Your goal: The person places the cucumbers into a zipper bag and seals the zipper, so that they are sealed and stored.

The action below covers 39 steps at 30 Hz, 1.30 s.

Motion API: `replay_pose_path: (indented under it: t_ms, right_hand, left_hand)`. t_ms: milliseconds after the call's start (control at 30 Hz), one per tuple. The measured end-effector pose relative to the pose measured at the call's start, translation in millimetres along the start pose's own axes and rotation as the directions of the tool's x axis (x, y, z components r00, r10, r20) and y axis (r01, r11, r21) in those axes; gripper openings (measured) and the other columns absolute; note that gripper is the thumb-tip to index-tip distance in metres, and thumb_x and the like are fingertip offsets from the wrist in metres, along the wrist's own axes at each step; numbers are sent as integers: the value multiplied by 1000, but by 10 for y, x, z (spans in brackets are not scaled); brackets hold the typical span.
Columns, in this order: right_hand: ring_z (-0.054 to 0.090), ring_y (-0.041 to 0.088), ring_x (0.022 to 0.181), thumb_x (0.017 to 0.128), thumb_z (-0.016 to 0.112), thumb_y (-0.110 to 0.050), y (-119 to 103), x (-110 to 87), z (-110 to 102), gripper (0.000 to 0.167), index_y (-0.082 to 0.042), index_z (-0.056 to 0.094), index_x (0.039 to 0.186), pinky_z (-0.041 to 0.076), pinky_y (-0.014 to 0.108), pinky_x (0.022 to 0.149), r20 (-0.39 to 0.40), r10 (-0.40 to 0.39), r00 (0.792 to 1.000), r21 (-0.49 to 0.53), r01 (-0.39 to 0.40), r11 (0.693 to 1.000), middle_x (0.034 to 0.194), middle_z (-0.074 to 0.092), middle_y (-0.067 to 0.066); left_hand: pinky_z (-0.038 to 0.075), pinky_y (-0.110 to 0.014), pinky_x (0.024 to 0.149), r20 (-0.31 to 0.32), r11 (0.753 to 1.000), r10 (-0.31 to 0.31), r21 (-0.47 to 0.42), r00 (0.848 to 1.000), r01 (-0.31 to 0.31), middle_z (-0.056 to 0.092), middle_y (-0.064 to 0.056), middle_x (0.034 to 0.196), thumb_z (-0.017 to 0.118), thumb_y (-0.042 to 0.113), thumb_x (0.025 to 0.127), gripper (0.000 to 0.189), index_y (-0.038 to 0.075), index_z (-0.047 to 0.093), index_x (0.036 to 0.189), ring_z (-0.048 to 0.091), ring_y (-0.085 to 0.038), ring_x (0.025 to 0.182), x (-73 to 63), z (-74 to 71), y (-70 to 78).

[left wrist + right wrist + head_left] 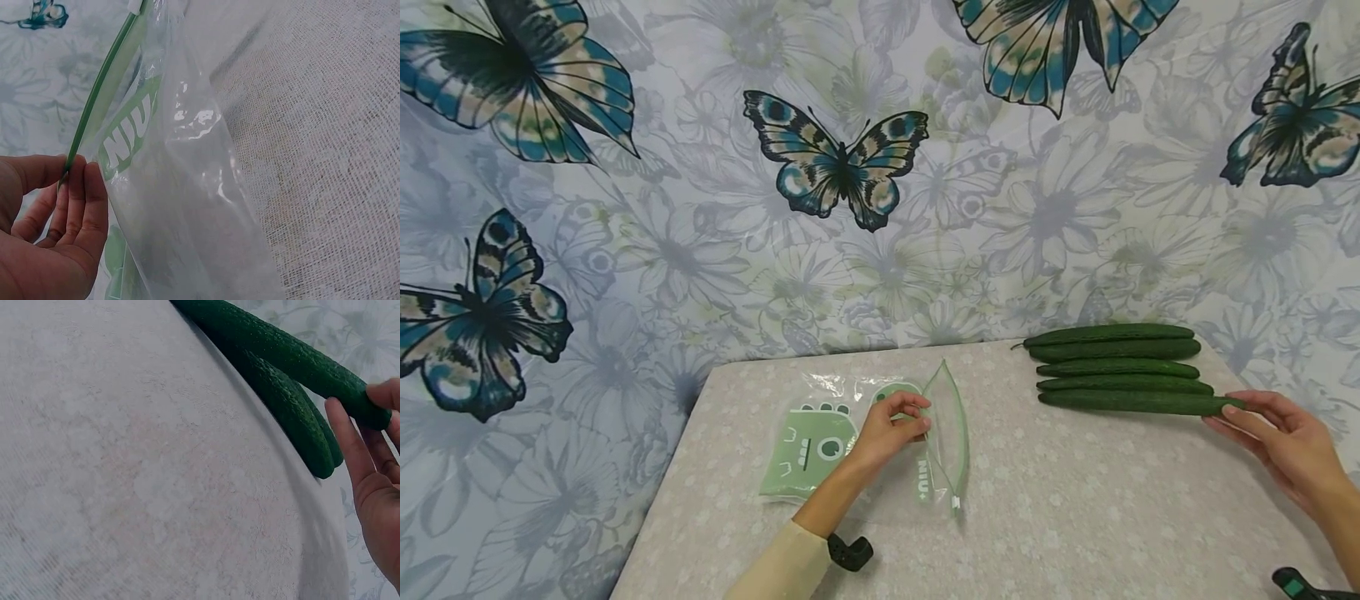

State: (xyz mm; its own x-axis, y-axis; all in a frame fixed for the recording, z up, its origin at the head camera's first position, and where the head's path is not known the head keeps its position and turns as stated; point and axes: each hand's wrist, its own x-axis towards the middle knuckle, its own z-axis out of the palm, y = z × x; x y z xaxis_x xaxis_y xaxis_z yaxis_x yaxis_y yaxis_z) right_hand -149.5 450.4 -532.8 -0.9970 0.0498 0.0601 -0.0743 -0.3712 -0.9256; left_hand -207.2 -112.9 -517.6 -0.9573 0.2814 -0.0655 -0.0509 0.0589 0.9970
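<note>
A clear zip bag (820,446) with green print lies on the table left of centre. My left hand (917,417) pinches its green zip rim (103,87) and holds the mouth lifted open; in the left wrist view the left hand (75,169) has the rim between thumb and fingers, with the bag (181,206) hanging beside it. Several long dark cucumbers lie side by side at the back right. My right hand (1273,433) pinches the right end of the nearest cucumber (1138,402). The right wrist view shows that cucumber (281,353) with my right hand (359,403) on its tip.
The other cucumbers (1112,350) lie behind the held one, near the table's far edge. The table (1075,517) wears a pale patterned cloth. A butterfly-print fabric (842,167) hangs behind it. The right edge of the table runs close to my right hand.
</note>
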Motion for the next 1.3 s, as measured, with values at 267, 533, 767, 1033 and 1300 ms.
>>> replay_pose_path:
  t_ms: [267, 533, 767, 1033, 1300]
  right_hand:
    - [80, 14, 94, 102, 53, 19, 10, -36, 55, 28, -1, 72, 110, 67, 31, 81, 9, -107, 994, -32, 107, 994, 108, 75, 0]
    - [82, 20, 97, 102, 45, 24, -60, -29, 216, 35, 3, 72, 108, 68, 37, 81, 17, -113, 993, 118, 110, 987, 108, 79, 6]
    - [81, 27, 104, 103, 36, 26, -57, 26, 396, 40, 7, 69, 111, 66, 41, 87, 132, -168, 977, 235, 133, 963, 113, 76, 13]
    - [80, 27, 108, 104, 30, 25, -52, 146, 698, 44, 5, 68, 115, 65, 41, 92, 253, -200, 947, 276, 128, 953, 117, 75, 13]
    - [77, 17, 96, 105, 36, 22, 51, 271, 1009, 41, -1, 69, 113, 66, 38, 90, 257, -160, 953, 207, 108, 972, 110, 73, 6]
  left_hand:
    - [67, -35, 87, 12, 1000, -20, 9, 1000, 20, 58, 2, 100, 74, 1, 97, 35, -5, 66, 131, 71, -7, 81, 8, 4, 0]
    - [67, -33, 87, 11, 1000, -28, 13, 1000, 28, 58, 2, 100, 75, 2, 97, 35, -5, 66, 131, 71, -8, 81, 2, -3, 8]
    - [67, -33, 88, 12, 1000, -22, 18, 1000, 22, 58, 2, 100, 75, 2, 97, 36, -5, 66, 131, 71, -8, 81, 10, -3, -1]
    - [67, -34, 87, 10, 1000, -17, 17, 1000, 17, 59, 2, 100, 75, 1, 97, 35, -4, 67, 130, 70, -8, 80, 21, 2, -19]
    - [67, -35, 88, 18, 1000, -18, 15, 1000, 18, 59, 2, 100, 75, 0, 97, 33, -3, 67, 129, 69, -8, 79, 26, 12, -6]
